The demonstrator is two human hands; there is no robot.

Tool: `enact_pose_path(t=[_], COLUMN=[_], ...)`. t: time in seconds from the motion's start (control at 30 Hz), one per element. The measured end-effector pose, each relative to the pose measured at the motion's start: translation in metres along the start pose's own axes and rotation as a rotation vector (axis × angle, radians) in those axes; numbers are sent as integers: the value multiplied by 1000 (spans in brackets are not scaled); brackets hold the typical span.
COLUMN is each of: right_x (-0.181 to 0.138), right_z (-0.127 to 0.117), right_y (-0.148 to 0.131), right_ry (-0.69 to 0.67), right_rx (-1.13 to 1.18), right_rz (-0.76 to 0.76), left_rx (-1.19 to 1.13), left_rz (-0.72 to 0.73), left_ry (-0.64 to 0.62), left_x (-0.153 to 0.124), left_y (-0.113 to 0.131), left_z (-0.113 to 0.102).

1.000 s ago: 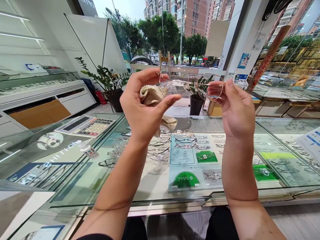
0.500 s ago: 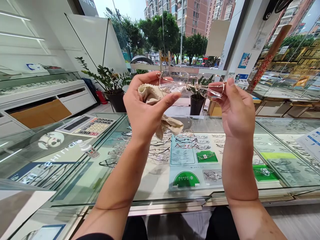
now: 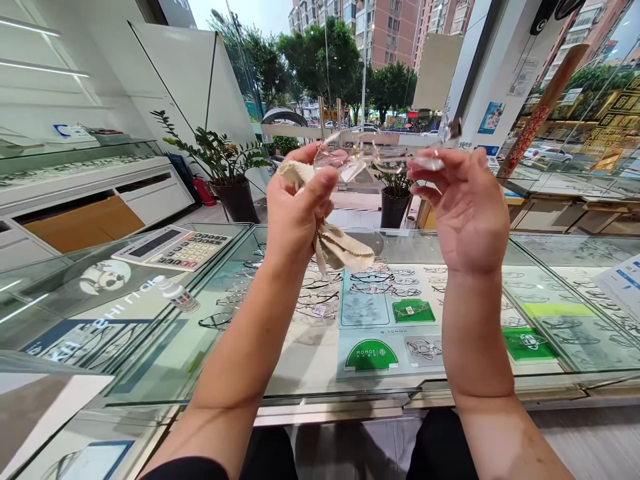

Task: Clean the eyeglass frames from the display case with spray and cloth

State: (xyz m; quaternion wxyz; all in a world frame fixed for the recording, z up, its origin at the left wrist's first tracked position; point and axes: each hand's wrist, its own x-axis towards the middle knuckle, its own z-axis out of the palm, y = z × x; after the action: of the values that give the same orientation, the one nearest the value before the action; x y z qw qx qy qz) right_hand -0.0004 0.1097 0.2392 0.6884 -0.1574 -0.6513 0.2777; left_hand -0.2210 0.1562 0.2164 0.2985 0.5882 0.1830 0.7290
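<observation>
A pair of thin clear-lensed eyeglasses (image 3: 353, 164) is held up above the counter between my two hands, smeared by motion. My left hand (image 3: 294, 217) is closed with its thumb and fingers at the left lens. A beige cleaning cloth (image 3: 345, 249) is bunched in that same hand, one end hanging below the palm. At the other side, my right hand (image 3: 473, 210) pinches the glasses near their right end, fingers curled. A small dark tip of the glasses sticks up above the right fingers.
Beneath my hands is a glass display counter (image 3: 300, 363) with several rows of spectacle frames inside. A calculator (image 3: 173, 247) and a small white bottle (image 3: 179, 295) are on the left. Potted plants (image 3: 233, 193) stand beyond it, before the window.
The glasses have tilted and turned between my hands. My left hand has shifted slightly right with the cloth, and my right fingers have curled and rotated.
</observation>
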Motion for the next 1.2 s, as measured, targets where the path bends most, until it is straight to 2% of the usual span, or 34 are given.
enact_pose_path(t=[0.17,0.27,0.43,0.6,0.73,0.8,0.97,1.03,1.1,1.2], right_x=[-5,-6,-9,-12,-17,-23,-47,-59,-69,-82], right_z=[11,11,7,18,16,6,-25,-34,-39,-44], right_y=[0,4,9,19,29,35,59,72,83,95], right_ry=[-93,-103,-161,-192,-167,-173,-217,-257,-342,-644], right_rx=[-243,-269,-342,-365,-402,-411,-508,-527,-539,-619], right_rz=[-188,-232,-216,-258,-205,-172,-38,25,79,164], left_rx=[-256,-278,-232,-296,-161,-14,479,642,764,862], left_rz=[-481,-675,-821,-919,-870,-806,-497,-353,-233,-126], left_ry=[-124,-171,-183,-216,-281,-252,73,147,177,185], left_x=[-17,-25,-33,-42,-48,-50,-57,-64,-72,-81], left_y=[26,36,36,21,0,-12,-43,-54,-62,-69], left_z=[17,27,31,18,-6,-23,-65,-74,-80,-84])
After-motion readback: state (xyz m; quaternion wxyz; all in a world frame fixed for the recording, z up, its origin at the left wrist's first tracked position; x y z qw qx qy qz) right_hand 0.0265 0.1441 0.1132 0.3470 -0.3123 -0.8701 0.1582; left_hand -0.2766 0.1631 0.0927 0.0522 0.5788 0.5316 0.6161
